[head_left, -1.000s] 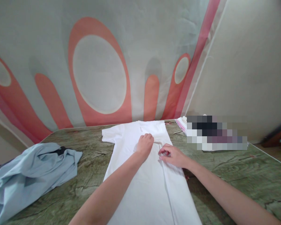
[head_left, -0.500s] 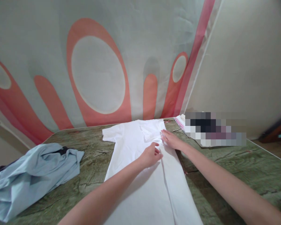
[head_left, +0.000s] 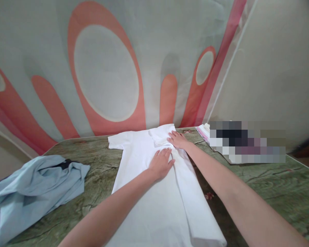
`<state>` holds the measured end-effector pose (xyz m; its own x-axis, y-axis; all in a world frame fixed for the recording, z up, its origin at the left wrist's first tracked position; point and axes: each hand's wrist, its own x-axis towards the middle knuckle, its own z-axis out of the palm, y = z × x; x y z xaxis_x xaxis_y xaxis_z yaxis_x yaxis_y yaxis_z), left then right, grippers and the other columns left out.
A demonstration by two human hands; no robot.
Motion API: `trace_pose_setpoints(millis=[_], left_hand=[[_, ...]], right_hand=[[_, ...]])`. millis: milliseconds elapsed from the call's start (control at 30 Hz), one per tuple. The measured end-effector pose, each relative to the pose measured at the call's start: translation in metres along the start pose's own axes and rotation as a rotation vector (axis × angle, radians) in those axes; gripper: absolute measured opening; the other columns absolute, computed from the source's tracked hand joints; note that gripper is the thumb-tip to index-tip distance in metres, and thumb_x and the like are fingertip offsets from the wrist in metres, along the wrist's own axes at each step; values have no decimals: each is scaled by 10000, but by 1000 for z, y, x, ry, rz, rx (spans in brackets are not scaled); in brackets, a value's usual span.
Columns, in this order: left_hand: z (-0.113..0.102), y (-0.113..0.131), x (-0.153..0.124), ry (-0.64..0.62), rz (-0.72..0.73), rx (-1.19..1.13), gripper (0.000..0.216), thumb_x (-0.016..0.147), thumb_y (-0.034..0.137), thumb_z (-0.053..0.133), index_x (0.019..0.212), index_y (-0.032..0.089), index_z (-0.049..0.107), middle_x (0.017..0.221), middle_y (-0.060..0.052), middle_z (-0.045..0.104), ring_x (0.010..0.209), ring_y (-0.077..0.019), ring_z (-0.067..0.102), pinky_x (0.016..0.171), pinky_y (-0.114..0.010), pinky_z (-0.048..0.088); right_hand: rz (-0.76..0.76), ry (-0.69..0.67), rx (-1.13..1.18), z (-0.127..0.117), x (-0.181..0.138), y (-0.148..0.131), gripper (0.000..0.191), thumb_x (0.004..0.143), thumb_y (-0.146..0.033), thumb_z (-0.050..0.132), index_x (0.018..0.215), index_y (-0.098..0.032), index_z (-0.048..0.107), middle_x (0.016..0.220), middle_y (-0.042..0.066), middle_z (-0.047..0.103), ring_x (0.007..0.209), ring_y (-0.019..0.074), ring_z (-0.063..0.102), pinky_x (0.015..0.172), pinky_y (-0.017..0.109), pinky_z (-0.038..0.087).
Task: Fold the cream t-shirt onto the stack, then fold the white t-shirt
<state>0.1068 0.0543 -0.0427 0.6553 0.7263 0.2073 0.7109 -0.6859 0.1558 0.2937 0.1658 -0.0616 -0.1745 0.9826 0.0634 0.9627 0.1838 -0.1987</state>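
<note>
A white T-shirt [head_left: 136, 164] lies spread on the table, its left sleeve reaching out to the far left. Its right side is folded inward as a long strip, with the right sleeve turned back over the shirt near the top. My left hand [head_left: 161, 164] rests flat on the middle of the shirt, fingers stretched out, by the edge of the folded strip. Just beyond it, my right hand [head_left: 178, 140] lies with spread fingers on the folded sleeve at the shirt's right edge. Neither hand grips the cloth.
A crumpled light blue garment [head_left: 41, 185] with a dark part lies on the left of the wood-patterned table [head_left: 98, 178]. At the back right sits a blurred-out pile with a pale edge [head_left: 221, 154]. A wall sheet with orange shapes [head_left: 105, 75] stands behind the table.
My left hand has gone from curled fingers to lying flat on the shirt. My right hand has shifted slightly left, and the folded right side lies further inward. The view has moved slightly.
</note>
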Motion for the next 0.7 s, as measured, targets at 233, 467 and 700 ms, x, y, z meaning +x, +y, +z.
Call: trace_pose_setpoints(millis=[233, 467, 700], left_hand=[[4, -25, 27, 21, -1, -17, 470, 914, 317, 359, 1333, 105, 334, 1394, -152, 366, 1299, -229, 305, 1057, -427, 241], [-27, -5, 12, -75, 398, -52, 389, 829, 161, 476, 1218, 168, 461, 1344, -110, 442, 1187, -219, 457, 988, -361, 354], [-29, 22, 19, -75, 600, 134, 343, 922, 107, 362, 1238, 219, 434, 1344, -69, 457, 1229, -167, 425, 1013, -343, 305]], right_hand=[[-61, -12, -7, 3, 48, 5, 597, 907, -545, 198, 1404, -224, 281, 1496, 72, 197, 1357, 249, 166, 1066, 487, 146], [-98, 103, -24, -2, 42, 2, 548, 929, -477, 184, 1386, -210, 322, 1492, 64, 212, 1357, 232, 163, 1085, 465, 88], [-160, 137, 13, -11, -2, -2, 472, 933, -276, 246, 1351, -93, 365, 1419, 135, 356, 1304, 204, 306, 1071, 357, 199]])
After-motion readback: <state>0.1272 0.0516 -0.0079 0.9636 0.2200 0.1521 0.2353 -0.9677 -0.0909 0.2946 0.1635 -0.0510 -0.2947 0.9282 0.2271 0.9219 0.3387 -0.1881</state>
